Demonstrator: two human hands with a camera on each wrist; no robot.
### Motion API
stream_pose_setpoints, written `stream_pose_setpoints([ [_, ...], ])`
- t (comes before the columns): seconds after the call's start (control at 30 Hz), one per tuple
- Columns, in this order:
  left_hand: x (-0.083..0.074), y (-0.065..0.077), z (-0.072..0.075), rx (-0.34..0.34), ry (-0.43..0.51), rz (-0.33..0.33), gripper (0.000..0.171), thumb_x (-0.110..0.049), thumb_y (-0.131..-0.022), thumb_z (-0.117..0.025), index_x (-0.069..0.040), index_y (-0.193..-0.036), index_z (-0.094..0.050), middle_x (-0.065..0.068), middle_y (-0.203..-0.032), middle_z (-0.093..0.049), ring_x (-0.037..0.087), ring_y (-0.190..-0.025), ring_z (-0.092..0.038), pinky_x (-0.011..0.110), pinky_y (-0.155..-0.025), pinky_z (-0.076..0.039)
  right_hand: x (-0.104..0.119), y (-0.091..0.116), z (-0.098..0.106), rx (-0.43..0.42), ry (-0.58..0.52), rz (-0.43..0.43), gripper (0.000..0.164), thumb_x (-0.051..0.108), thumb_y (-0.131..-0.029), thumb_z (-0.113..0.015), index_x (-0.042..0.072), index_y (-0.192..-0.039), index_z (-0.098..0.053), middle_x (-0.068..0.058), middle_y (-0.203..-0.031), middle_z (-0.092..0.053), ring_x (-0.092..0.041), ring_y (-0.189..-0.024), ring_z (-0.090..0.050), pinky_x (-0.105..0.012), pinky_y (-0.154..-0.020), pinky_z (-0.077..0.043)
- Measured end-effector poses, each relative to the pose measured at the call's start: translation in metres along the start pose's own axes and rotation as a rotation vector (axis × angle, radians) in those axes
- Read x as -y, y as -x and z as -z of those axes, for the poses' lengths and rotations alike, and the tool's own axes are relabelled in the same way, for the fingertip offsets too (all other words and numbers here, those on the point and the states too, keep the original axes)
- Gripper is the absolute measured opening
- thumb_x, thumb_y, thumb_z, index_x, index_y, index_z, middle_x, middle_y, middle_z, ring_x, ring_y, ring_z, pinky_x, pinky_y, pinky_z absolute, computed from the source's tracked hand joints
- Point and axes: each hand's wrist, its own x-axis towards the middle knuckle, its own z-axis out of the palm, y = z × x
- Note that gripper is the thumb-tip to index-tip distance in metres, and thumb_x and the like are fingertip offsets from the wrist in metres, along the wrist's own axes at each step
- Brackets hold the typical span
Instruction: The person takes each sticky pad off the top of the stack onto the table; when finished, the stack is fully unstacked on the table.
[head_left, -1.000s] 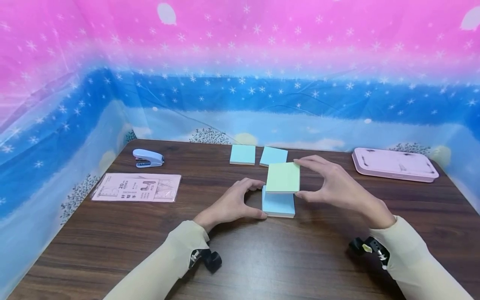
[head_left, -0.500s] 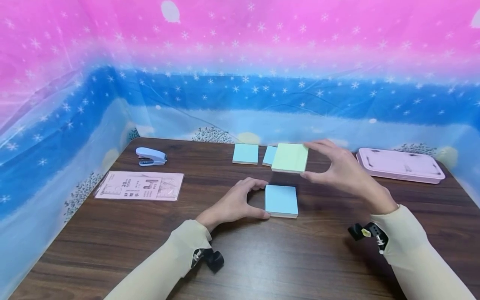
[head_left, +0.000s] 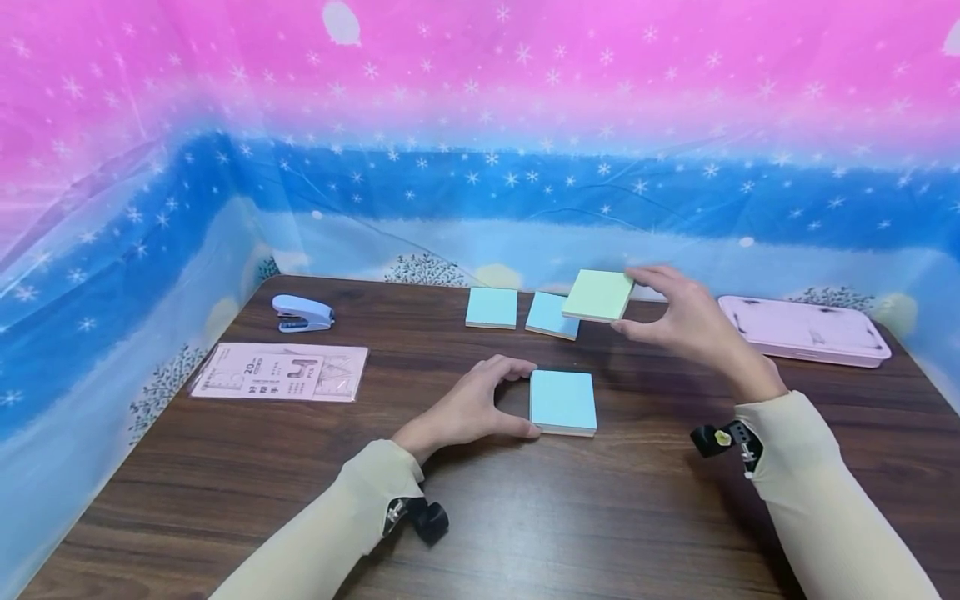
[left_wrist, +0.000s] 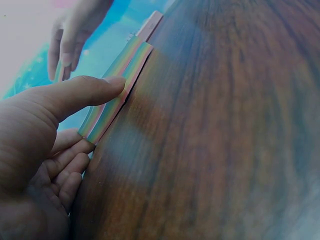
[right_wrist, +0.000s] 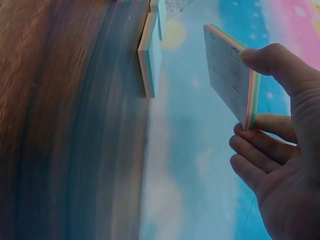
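My right hand pinches a green-topped sticky note pad between thumb and fingers. It holds the pad raised above the back of the table, where it overlaps the corner of a blue-topped pad in the head view. In the right wrist view the pad's grey underside and striped edges show. My left hand spans the left side of a blue-topped sticky note stack, thumb at the front edge and fingertips at the back. Two layers with rainbow edges make up this stack in the left wrist view.
Two more blue-topped pads, one straight and one turned, lie near the table's back edge. A light blue stapler and a pink ruler packet are at the left. At the back right lies a pink case.
My right hand has lifted the green-topped pad off the blue stack and carried it back and to the right, uncovering the blue top. The left hand has stayed at the stack.
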Motion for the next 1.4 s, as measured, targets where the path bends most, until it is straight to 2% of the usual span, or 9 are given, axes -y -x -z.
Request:
stream_pose_setpoints([
  [0.37,-0.001,0.001,0.000,0.000,0.010,0.001,0.082,-0.032,-0.081,-0.094,-0.011,-0.151,-0.056,0.004,-0.142,-0.058,0.024,-0.132,-0.051,0.046,-0.112,-0.041,-0.025,0.003,-0.003,0.014,0.006,-0.107,0.084,0.040,-0.090,-0.086,0.003,-0.156,-0.051,-0.023,-0.159,-0.046,-0.049,-0.146,-0.040,-0.072,-0.111,-0.034],
  [0.73,0.000,0.000,-0.001,-0.003,-0.003,-0.002,0.083,-0.034,-0.081,-0.094,-0.011,-0.151,-0.057,0.004,-0.141,-0.059,0.023,-0.131,-0.051,0.046,-0.111,-0.041,-0.047,0.008,-0.006,0.027,0.013,-0.108,0.083,0.037,-0.089,-0.087,-0.002,-0.153,-0.052,-0.026,-0.157,-0.047,-0.049,-0.146,-0.039,-0.068,-0.113,-0.033],
  [1.03,0.001,-0.001,-0.001,-0.001,-0.004,0.001,0.083,-0.033,-0.081,-0.094,-0.012,-0.152,-0.057,0.003,-0.140,-0.059,0.022,-0.131,-0.051,0.046,-0.111,-0.042,-0.053,0.009,-0.011,0.073,0.022,-0.127,0.081,0.037,-0.090,-0.084,-0.005,-0.152,-0.052,-0.028,-0.157,-0.047,-0.050,-0.145,-0.040,-0.066,-0.115,-0.033],
  [1.4,0.001,-0.001,-0.001,-0.003,-0.010,0.002,0.081,-0.032,-0.081,-0.094,-0.013,-0.151,-0.057,0.003,-0.141,-0.059,0.022,-0.132,-0.051,0.046,-0.111,-0.042,-0.057,0.011,-0.016,0.143,0.011,-0.189,0.082,0.038,-0.093,-0.082,-0.004,-0.155,-0.049,-0.029,-0.157,-0.044,-0.050,-0.142,-0.044,-0.067,-0.112,-0.036],
])
